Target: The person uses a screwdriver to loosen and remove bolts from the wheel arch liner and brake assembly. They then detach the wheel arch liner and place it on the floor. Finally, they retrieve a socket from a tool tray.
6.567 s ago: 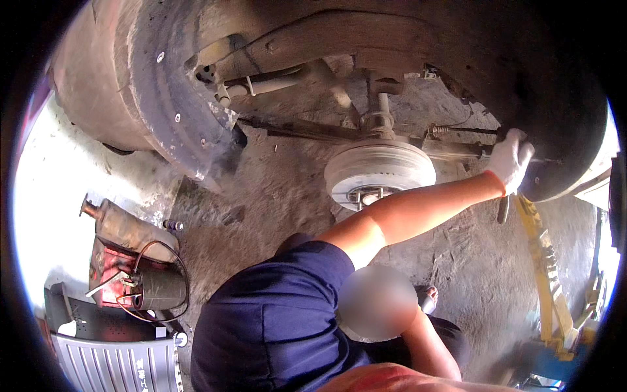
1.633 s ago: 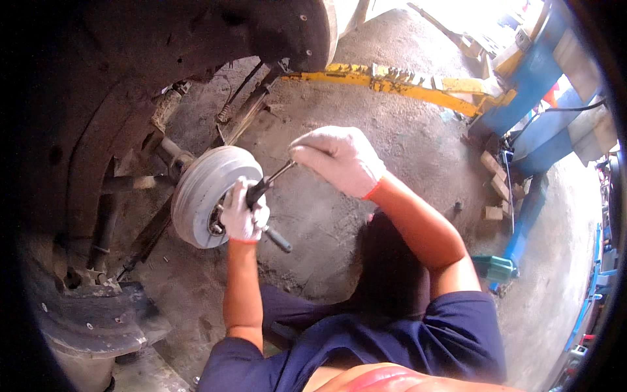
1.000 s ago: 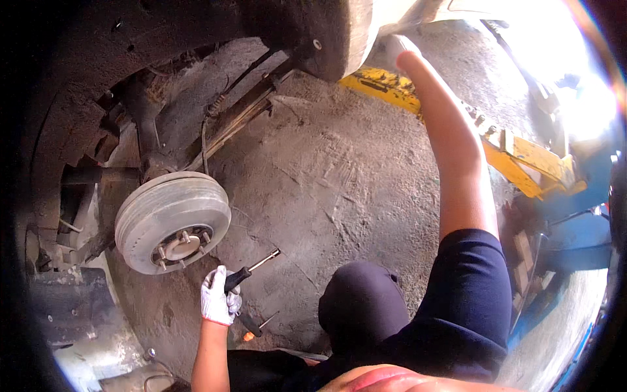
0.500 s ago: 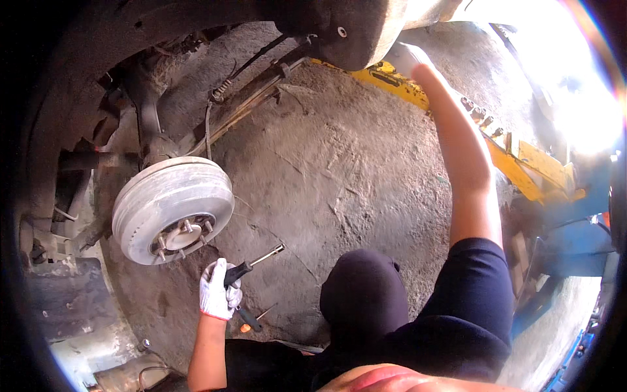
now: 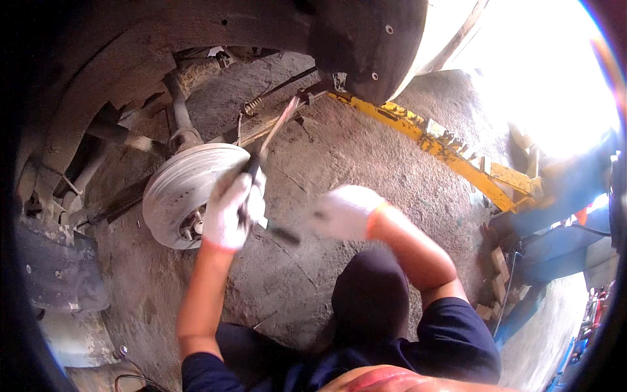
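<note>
Fingers of my left hand, in a white cloth glove with an orange-red cuff, are curled around a black-handled tool with a long, thin shaft, which slants up and to the right and is smeared by blur. A dark grey handle juts out to the right, just beside the lower part of that hand; I cannot tell how I grip it. My right hand, gloved the same way, hangs over the rough grey concrete floor, apart from my left and level with it; its fingers are too blurred for me to tell whether they are pressed together or pinching anything. Up against my left hand in the view, on its left side, sits the round, pale grey metal brake drum, tilted with its open face toward me, its hub partly behind my glove; whether glove and drum touch, I cannot tell. Beyond the drum runs a rusty axle, under the dark brown car body, near a small coil spring. Off to the right stretches a chipped yellow metal lift arm, meeting a blue metal post. My dark-trousered knee rises below my right hand.
</note>
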`<move>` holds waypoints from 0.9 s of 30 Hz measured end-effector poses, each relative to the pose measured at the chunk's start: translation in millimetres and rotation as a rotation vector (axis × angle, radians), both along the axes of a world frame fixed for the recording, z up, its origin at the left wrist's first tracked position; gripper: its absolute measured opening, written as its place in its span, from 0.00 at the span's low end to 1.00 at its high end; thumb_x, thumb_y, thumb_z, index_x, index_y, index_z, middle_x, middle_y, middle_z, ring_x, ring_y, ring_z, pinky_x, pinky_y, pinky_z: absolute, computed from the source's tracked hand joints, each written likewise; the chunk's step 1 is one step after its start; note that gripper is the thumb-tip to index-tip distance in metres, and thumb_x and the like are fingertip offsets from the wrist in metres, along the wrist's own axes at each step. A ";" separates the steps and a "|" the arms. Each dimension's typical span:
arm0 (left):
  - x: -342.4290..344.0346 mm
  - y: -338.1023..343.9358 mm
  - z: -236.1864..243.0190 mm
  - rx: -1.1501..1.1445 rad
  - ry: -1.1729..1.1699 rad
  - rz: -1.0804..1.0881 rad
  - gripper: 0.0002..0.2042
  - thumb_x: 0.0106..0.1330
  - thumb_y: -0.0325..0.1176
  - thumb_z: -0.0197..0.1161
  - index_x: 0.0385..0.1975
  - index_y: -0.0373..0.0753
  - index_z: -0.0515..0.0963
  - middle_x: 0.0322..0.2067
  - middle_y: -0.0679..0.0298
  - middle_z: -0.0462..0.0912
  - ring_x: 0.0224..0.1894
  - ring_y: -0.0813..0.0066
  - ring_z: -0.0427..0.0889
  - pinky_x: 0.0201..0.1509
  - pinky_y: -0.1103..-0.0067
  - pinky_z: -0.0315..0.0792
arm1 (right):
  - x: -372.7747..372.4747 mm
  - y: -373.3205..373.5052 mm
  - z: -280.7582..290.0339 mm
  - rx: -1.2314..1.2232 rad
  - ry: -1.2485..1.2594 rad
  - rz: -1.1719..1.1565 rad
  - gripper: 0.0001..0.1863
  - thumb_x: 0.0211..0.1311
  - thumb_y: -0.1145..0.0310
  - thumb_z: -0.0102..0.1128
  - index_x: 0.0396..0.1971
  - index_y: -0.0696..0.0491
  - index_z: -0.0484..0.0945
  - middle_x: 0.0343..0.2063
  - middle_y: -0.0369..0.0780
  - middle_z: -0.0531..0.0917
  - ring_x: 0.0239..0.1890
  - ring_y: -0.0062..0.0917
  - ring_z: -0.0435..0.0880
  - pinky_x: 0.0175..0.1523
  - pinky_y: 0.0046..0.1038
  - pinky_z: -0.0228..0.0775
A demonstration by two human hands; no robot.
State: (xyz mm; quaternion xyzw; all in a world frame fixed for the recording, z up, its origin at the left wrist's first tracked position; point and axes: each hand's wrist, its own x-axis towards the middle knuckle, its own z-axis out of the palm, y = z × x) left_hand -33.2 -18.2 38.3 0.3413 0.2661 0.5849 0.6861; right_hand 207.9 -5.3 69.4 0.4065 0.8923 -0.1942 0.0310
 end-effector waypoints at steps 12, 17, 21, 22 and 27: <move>58.4 74.0 173.9 0.596 0.420 0.464 0.18 0.60 0.28 0.68 0.50 0.35 0.77 0.18 0.71 0.75 0.11 0.89 0.68 0.09 0.82 0.72 | -96.7 -14.9 -120.9 -0.325 -0.279 0.335 0.28 0.59 0.48 0.46 0.35 0.60 0.84 0.35 0.51 0.84 0.38 0.43 0.84 0.43 0.42 0.73; 79.7 78.6 190.6 0.625 0.388 0.515 0.18 0.59 0.29 0.69 0.50 0.36 0.78 0.18 0.69 0.76 0.13 0.87 0.71 0.09 0.81 0.72 | -121.5 -25.7 -117.9 -0.290 -0.162 0.463 0.30 0.60 0.46 0.44 0.39 0.60 0.82 0.36 0.52 0.84 0.41 0.45 0.83 0.47 0.42 0.73; 91.0 83.9 190.8 0.657 0.447 0.567 0.19 0.60 0.28 0.68 0.52 0.35 0.77 0.16 0.69 0.75 0.12 0.85 0.71 0.10 0.80 0.74 | -138.5 -26.9 -119.6 -0.280 -0.130 0.537 0.30 0.61 0.46 0.44 0.41 0.58 0.83 0.40 0.49 0.84 0.44 0.43 0.83 0.49 0.41 0.71; 91.7 85.5 187.6 0.654 0.430 0.560 0.19 0.60 0.28 0.68 0.52 0.35 0.77 0.16 0.69 0.74 0.12 0.85 0.71 0.10 0.80 0.74 | -139.8 -28.1 -116.3 -0.277 -0.095 0.518 0.29 0.62 0.46 0.44 0.41 0.56 0.83 0.41 0.48 0.84 0.44 0.42 0.82 0.49 0.41 0.71; 93.4 88.3 180.7 0.645 0.343 0.516 0.20 0.60 0.28 0.68 0.53 0.34 0.76 0.17 0.68 0.74 0.13 0.84 0.72 0.11 0.77 0.76 | -136.0 -26.0 -110.2 -0.286 -0.090 0.548 0.31 0.61 0.45 0.44 0.41 0.59 0.82 0.40 0.51 0.84 0.44 0.44 0.82 0.49 0.42 0.71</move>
